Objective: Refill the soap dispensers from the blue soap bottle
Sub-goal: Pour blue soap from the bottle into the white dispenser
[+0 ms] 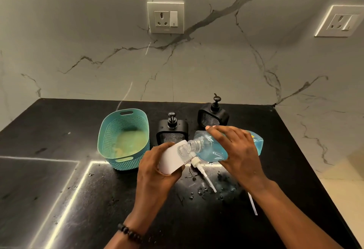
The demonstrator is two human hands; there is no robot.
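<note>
- The blue bottle (214, 148) lies tipped nearly flat, its open threaded neck meeting the clear neck of the white dispenser (172, 159), just in front of the two black dispensers (172, 130).
- The right hand (236, 150) wraps over the bottle, fingers curled round its body; the left hand (157, 170) grips the white dispenser, tilted toward the bottle.
- To pour well, I judge: keep the two necks lined up and touching, raise the bottle's base slowly, and watch the flow, since the soap sits low by the neck.
- A loose pump (201, 170) with its tube lies on the counter (59, 189) just below the bottle, among wet drops; lowering either vessel risks knocking it.
- The basket (123, 139) stands close left of the bottle; right of it the counter runs bare to its edge, giving the right elbow room.
</note>
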